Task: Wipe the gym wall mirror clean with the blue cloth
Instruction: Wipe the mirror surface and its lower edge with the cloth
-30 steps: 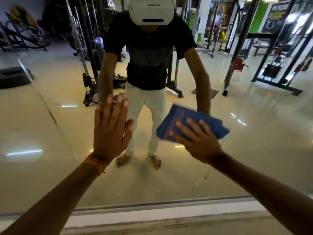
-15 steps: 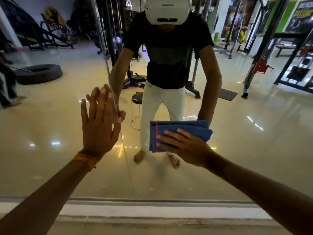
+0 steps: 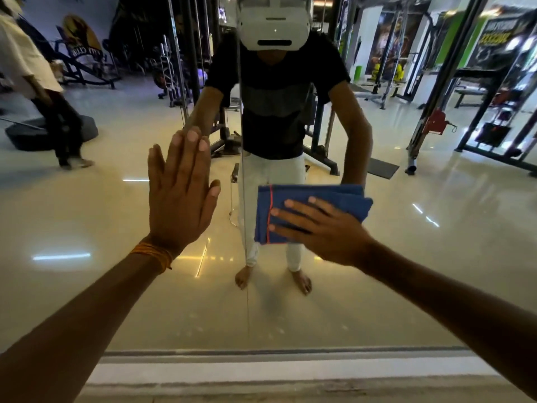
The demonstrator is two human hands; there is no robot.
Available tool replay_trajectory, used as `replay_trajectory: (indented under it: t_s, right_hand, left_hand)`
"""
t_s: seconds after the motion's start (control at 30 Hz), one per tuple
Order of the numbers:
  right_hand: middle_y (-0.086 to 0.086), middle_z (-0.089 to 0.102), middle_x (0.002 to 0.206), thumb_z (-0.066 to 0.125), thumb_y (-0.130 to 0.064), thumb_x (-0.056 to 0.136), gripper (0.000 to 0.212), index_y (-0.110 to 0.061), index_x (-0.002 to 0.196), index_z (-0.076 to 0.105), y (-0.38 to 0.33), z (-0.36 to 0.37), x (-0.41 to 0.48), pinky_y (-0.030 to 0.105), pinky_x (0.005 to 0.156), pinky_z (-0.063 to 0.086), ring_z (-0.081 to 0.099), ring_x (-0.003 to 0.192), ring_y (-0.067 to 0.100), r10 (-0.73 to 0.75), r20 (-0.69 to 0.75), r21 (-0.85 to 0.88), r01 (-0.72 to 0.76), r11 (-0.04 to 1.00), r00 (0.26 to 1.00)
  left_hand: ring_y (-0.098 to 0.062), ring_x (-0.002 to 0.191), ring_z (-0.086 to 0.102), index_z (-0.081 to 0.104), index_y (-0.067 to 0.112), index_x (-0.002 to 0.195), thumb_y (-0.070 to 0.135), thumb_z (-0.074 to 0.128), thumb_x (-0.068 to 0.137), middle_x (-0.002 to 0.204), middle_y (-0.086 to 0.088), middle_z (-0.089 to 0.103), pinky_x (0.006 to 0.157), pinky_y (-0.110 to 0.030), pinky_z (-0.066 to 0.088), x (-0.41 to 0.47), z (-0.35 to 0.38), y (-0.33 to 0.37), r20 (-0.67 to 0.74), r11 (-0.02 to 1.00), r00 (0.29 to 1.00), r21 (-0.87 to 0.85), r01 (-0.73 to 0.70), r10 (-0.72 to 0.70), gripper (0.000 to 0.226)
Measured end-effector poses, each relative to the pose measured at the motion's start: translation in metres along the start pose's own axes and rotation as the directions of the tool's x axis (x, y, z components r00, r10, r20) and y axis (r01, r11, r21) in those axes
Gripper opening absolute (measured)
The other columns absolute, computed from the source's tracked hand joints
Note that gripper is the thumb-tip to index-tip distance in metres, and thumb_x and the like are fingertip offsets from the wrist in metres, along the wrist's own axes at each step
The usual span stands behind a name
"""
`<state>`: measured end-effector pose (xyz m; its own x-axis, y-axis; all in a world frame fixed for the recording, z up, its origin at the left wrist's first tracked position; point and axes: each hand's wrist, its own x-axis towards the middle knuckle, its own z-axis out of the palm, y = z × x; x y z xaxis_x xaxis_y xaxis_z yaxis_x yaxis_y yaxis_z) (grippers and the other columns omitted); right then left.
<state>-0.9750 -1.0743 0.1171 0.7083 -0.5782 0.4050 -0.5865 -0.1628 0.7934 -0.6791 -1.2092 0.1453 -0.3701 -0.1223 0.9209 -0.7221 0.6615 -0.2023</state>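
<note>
The cloth [image 3: 293,193] lay folded flat on the mirror [image 3: 87,301], pressed there by my right hand [image 3: 325,231] with fingers straight and spread. Over the last second it had levelled out from a tilt and slid toward 9 o'clock, so its stitched edge sat just beside the seam [image 3: 247,301]. My left hand [image 3: 180,196], open and flat on the glass, was at the cloth's 9 o'clock, across the seam. I judged this panel's low strip was covered and the next panel was still to wipe.
</note>
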Motion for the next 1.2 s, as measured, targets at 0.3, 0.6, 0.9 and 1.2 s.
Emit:
replay_trajectory:
  t_s: [0.3, 0.6, 0.9, 1.2]
  right_hand:
    - [0.008, 0.026, 0.164, 0.053, -0.02, 0.101, 0.064, -0.027, 0.159, 0.028, -0.04, 0.001, 0.049, 0.052, 0.128, -0.008, 0.009, 0.158, 0.033, 0.344, -0.078, 0.004, -0.345, 0.939, 0.936]
    - [0.011, 0.007, 0.171, 0.045, -0.045, 0.108, 0.074, -0.025, 0.166, 0.003, 0.008, -0.022, 0.066, 0.051, 0.128, -0.002, 0.003, 0.159, 0.034, 0.798, -0.256, 0.107, -0.805, 0.584, 0.545]
    - [0.006, 0.009, 0.172, 0.057, -0.034, 0.105, 0.083, -0.026, 0.166, 0.002, -0.037, -0.008, 0.087, 0.052, 0.129, -0.004, -0.007, 0.16, 0.027, 0.605, -0.147, 0.079, -0.6, 0.796, 0.783]
    - [0.005, 0.018, 0.168, 0.063, -0.037, 0.1, 0.071, -0.028, 0.16, 0.026, -0.091, -0.002, 0.12, 0.05, 0.129, -0.004, -0.001, 0.16, 0.028, 0.434, -0.065, 0.107, -0.427, 0.898, 0.898]
  left_hand:
    - [-0.03, 0.159, 0.006, 0.012, 0.007, 0.163, 0.039, 0.033, 0.11, 0.172, -0.011, 0.005, 0.128, -0.055, 0.008, -0.004, 0.005, -0.011, 0.023, 0.998, 0.998, 0.004, -0.06, 0.06, 0.065]
    - [-0.03, 0.158, 0.006, 0.016, 0.003, 0.162, 0.037, 0.032, 0.109, 0.17, -0.013, 0.009, 0.127, -0.056, 0.008, -0.014, -0.015, -0.079, -0.067, 0.999, 0.997, 0.027, 0.04, -0.038, 0.065]
    - [-0.026, 0.159, -0.004, 0.005, 0.008, 0.164, 0.038, 0.034, 0.104, 0.173, -0.005, -0.008, 0.127, -0.055, 0.003, -0.017, -0.003, -0.083, -0.095, 0.997, 0.995, 0.08, 0.024, -0.016, 0.073]
    - [-0.025, 0.159, -0.007, 0.003, 0.009, 0.164, 0.038, 0.035, 0.105, 0.173, -0.004, -0.01, 0.128, -0.053, -0.001, -0.019, -0.004, -0.084, -0.073, 0.998, 0.997, 0.061, 0.016, -0.011, 0.073]
